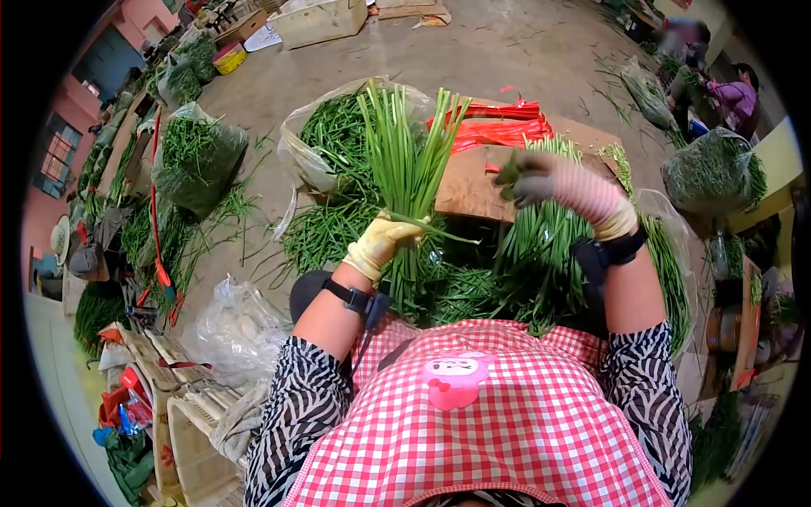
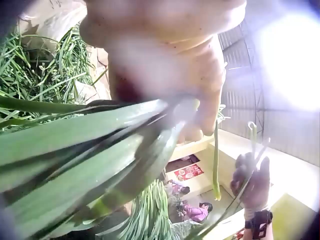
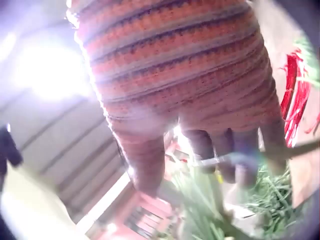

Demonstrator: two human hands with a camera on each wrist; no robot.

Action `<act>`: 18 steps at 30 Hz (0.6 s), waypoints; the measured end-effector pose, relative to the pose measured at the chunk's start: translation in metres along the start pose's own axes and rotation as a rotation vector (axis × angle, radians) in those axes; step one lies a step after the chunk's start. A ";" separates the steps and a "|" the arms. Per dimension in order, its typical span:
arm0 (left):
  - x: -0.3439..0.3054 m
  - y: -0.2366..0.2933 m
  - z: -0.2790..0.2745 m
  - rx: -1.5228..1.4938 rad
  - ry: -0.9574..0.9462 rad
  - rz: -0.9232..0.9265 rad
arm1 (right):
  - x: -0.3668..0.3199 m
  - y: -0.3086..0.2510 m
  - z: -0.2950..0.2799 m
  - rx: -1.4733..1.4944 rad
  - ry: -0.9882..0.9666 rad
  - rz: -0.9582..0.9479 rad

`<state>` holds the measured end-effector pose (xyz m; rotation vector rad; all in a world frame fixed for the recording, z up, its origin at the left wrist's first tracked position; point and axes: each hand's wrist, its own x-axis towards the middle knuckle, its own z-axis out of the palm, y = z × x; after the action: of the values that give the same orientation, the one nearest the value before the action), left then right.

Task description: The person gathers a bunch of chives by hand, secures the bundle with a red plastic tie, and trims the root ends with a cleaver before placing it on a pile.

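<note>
My left hand (image 1: 384, 243), in a pale yellow glove, grips a bunch of long green stalks (image 1: 407, 160) that stands upright, pale ends up. One stalk juts sideways from it toward the right. In the left wrist view, broad green leaves (image 2: 75, 160) run from beneath the curled fingers. My right hand (image 1: 576, 193), in a striped pink glove with dark fingers, is raised right of the bunch, over the wooden board (image 1: 473, 182). Its thumb stands apart from the loosely bent fingers in the right wrist view; a blurred dark green bit (image 1: 507, 175) shows at the fingertips.
Red strips (image 1: 498, 131) lie on the board. Loose greens (image 1: 325, 241) and a plastic bag of greens (image 1: 338, 135) sit at the left, more stalks (image 1: 545, 245) at the right. Filled bags (image 1: 198, 160) stand around the floor; a person in purple (image 1: 735, 100) sits at far right.
</note>
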<state>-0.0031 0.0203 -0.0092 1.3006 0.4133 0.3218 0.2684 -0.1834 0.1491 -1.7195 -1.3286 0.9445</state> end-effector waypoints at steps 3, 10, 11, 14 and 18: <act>0.003 0.008 0.007 0.029 -0.022 0.028 | 0.031 0.015 0.025 -0.274 0.238 0.055; 0.003 0.013 0.023 -0.006 -0.033 -0.060 | 0.084 0.012 0.022 0.049 0.466 0.174; 0.003 0.014 0.023 -0.027 -0.037 -0.060 | 0.081 0.008 0.021 0.002 0.502 0.161; 0.001 0.015 0.022 -0.061 -0.020 -0.032 | 0.069 0.014 0.004 -0.280 0.709 0.049; 0.003 0.013 0.018 -0.102 -0.021 -0.032 | 0.035 0.051 -0.077 0.135 1.125 -0.474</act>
<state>0.0080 0.0094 0.0073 1.1960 0.3946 0.2985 0.3646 -0.1679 0.1341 -1.3443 -0.7812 -0.2309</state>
